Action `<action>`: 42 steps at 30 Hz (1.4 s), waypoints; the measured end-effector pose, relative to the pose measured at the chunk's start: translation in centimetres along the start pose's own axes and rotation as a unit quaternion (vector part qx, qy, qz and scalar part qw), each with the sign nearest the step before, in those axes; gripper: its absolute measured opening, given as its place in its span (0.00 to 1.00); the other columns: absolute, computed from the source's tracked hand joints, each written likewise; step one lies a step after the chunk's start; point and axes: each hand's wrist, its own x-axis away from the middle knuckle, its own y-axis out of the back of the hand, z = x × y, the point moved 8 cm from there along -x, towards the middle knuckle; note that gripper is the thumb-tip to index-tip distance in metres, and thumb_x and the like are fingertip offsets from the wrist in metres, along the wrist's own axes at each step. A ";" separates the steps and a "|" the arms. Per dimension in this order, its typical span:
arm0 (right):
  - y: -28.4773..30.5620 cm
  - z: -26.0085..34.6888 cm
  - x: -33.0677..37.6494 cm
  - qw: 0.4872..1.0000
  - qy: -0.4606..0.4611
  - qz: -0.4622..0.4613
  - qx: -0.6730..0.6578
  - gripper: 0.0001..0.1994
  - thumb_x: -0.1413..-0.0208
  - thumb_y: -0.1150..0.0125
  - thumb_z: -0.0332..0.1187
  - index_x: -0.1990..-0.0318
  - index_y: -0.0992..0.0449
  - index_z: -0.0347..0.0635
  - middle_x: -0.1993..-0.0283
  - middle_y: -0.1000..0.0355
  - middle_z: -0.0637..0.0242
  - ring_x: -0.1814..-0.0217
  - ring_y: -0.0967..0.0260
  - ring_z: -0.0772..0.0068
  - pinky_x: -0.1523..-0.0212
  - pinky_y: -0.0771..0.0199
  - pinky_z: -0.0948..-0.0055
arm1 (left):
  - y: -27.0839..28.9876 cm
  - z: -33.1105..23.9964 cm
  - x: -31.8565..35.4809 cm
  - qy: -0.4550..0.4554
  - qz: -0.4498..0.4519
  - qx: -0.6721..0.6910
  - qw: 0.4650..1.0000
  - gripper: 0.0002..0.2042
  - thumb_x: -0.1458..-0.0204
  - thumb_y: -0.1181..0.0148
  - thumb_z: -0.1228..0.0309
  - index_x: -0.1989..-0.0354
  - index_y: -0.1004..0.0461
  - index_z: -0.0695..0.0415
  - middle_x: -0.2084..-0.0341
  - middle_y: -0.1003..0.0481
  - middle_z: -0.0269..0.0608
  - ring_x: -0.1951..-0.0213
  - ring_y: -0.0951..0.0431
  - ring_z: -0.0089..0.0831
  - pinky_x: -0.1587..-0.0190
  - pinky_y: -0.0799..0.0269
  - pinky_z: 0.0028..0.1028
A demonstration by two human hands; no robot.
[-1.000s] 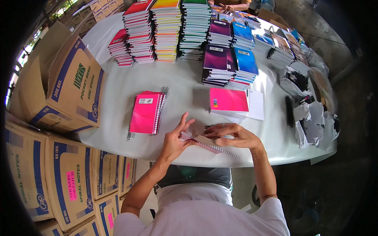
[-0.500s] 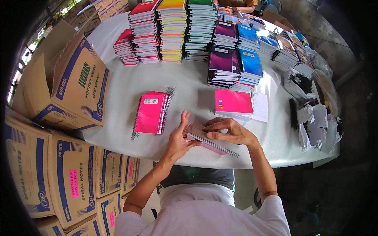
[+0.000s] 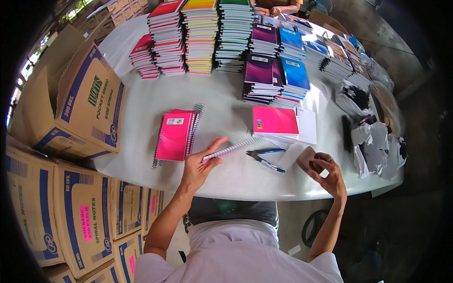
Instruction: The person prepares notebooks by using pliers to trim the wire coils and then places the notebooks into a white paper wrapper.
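Observation:
My left hand (image 3: 192,170) grips a spiral notebook (image 3: 232,148), tilted so that its wire-bound edge and white pages show. Off to the right, my right hand (image 3: 332,178) pinches a brown-grey card (image 3: 306,159), partly blurred, just above the table. Between the hands lie blue-handled cutting pliers (image 3: 267,158), their handles spread. A pile of pink spiral notebooks (image 3: 173,136) rests left of my left hand, with loose wire ends sticking out. Beyond the pliers sits a pink-covered stack (image 3: 277,120) beside white lined sheets (image 3: 306,125).
Tall notebook stacks in red (image 3: 166,37), yellow (image 3: 200,37) and green (image 3: 234,37) line the far side, near purple (image 3: 260,70) and blue (image 3: 296,73) ones. An open carton (image 3: 89,104) stands left. Torn wrappings (image 3: 375,146) lie right. Another person's hand (image 3: 276,10) shows at the back.
My right hand has moved right, carrying the brown-grey card away from the notebook. The left hand has tilted the notebook up on edge. The pliers have come into full view.

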 end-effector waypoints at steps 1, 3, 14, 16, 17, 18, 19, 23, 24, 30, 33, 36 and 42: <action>0.0 0.1 0.4 0.996 0.027 -0.036 0.073 0.23 0.56 0.26 0.40 0.51 0.20 0.42 0.41 0.31 0.53 0.39 0.34 0.55 0.38 0.39 0.58 | 0.3 -1.2 0.1 -0.038 -0.025 -0.064 0.997 0.28 0.48 0.35 0.72 0.36 0.32 0.54 0.41 0.27 0.37 0.40 0.29 0.31 0.45 0.29 0.29; -0.5 0.8 1.2 0.967 0.080 -0.104 0.220 0.25 0.60 0.23 0.38 0.50 0.20 0.47 0.40 0.32 0.56 0.35 0.37 0.55 0.33 0.46 0.55 | -0.1 -1.7 0.8 -0.079 -0.027 -0.221 0.972 0.28 0.46 0.37 0.67 0.35 0.34 0.55 0.41 0.28 0.44 0.36 0.33 0.47 0.40 0.34 0.41; -12.5 10.4 -2.4 0.955 0.234 -0.101 0.150 0.24 0.49 0.37 0.29 0.41 0.29 0.47 0.52 0.33 0.54 0.46 0.34 0.51 0.49 0.29 0.56 | -3.0 -1.0 1.9 -0.084 -0.039 -0.432 0.897 0.29 0.45 0.38 0.65 0.34 0.37 0.54 0.44 0.27 0.46 0.42 0.28 0.49 0.46 0.28 0.40; -11.9 12.9 -0.6 0.975 0.218 -0.038 0.035 0.22 0.49 0.37 0.28 0.44 0.27 0.48 0.54 0.33 0.58 0.53 0.31 0.58 0.55 0.26 0.60 | -2.9 -1.5 1.8 -0.089 -0.061 -0.440 0.891 0.30 0.47 0.36 0.68 0.34 0.36 0.53 0.46 0.25 0.44 0.45 0.25 0.47 0.49 0.25 0.37; -11.4 14.9 0.2 0.971 0.236 -0.038 0.029 0.21 0.49 0.37 0.29 0.45 0.26 0.49 0.55 0.33 0.60 0.56 0.30 0.58 0.56 0.25 0.61 | -2.9 -1.7 1.9 -0.082 -0.060 -0.437 0.894 0.31 0.49 0.35 0.70 0.34 0.36 0.52 0.46 0.25 0.44 0.45 0.25 0.47 0.50 0.24 0.37; -11.3 16.3 0.7 0.966 0.254 -0.039 0.021 0.20 0.49 0.36 0.30 0.46 0.25 0.49 0.56 0.33 0.61 0.58 0.29 0.59 0.57 0.25 0.61 | -2.8 -2.0 1.9 -0.076 -0.059 -0.435 0.895 0.32 0.51 0.34 0.72 0.34 0.36 0.51 0.46 0.25 0.44 0.45 0.24 0.48 0.50 0.24 0.37; -11.3 16.7 0.7 0.965 0.258 -0.044 0.025 0.20 0.49 0.36 0.31 0.46 0.25 0.49 0.56 0.33 0.61 0.58 0.29 0.59 0.57 0.25 0.61 | -2.8 -2.1 1.7 -0.073 -0.059 -0.432 0.897 0.34 0.53 0.33 0.74 0.34 0.36 0.51 0.46 0.25 0.44 0.45 0.24 0.48 0.50 0.24 0.36; -11.2 17.3 0.5 0.955 0.286 -0.058 0.046 0.19 0.48 0.36 0.32 0.47 0.24 0.50 0.57 0.33 0.63 0.61 0.29 0.60 0.61 0.24 0.63 | -3.0 -2.3 1.7 -0.078 -0.073 -0.443 0.890 0.39 0.61 0.31 0.79 0.34 0.36 0.48 0.45 0.26 0.43 0.46 0.24 0.49 0.52 0.23 0.36; -11.2 17.4 0.6 0.952 0.296 -0.059 0.053 0.19 0.47 0.36 0.32 0.47 0.24 0.50 0.58 0.33 0.63 0.63 0.28 0.61 0.62 0.23 0.63 | -2.9 -2.5 1.7 -0.080 -0.071 -0.444 0.890 0.40 0.61 0.31 0.79 0.34 0.36 0.47 0.45 0.26 0.43 0.46 0.24 0.49 0.52 0.23 0.36; -11.0 17.7 -0.1 0.957 0.288 -0.028 0.007 0.17 0.45 0.38 0.31 0.47 0.24 0.49 0.61 0.33 0.65 0.68 0.29 0.63 0.67 0.24 0.65 | -2.8 -3.1 1.4 -0.070 -0.067 -0.459 0.883 0.42 0.63 0.31 0.79 0.33 0.37 0.47 0.46 0.24 0.40 0.46 0.24 0.47 0.56 0.22 0.35; -10.9 18.1 -0.1 0.952 0.305 -0.024 0.027 0.15 0.41 0.41 0.33 0.47 0.25 0.44 0.62 0.31 0.65 0.68 0.29 0.68 0.67 0.24 0.67 | -2.6 -3.6 1.2 -0.077 -0.065 -0.462 0.881 0.42 0.63 0.30 0.79 0.33 0.37 0.48 0.48 0.23 0.40 0.46 0.24 0.46 0.58 0.22 0.34; -13.8 14.6 -1.1 0.914 0.014 0.277 -0.297 0.16 0.35 0.45 0.36 0.44 0.27 0.41 0.63 0.32 0.66 0.66 0.29 0.75 0.65 0.25 0.73 | -2.6 -3.7 1.2 -0.079 -0.060 -0.479 0.872 0.40 0.60 0.30 0.77 0.33 0.37 0.49 0.49 0.23 0.40 0.47 0.23 0.45 0.59 0.22 0.34; -11.6 16.4 -2.7 0.886 0.141 0.247 -0.366 0.16 0.33 0.49 0.37 0.45 0.26 0.35 0.63 0.30 0.63 0.66 0.31 0.77 0.65 0.27 0.73 | -1.3 -8.9 0.1 -0.165 -0.089 -0.518 0.834 0.32 0.53 0.32 0.68 0.36 0.33 0.49 0.49 0.23 0.41 0.47 0.23 0.45 0.58 0.22 0.34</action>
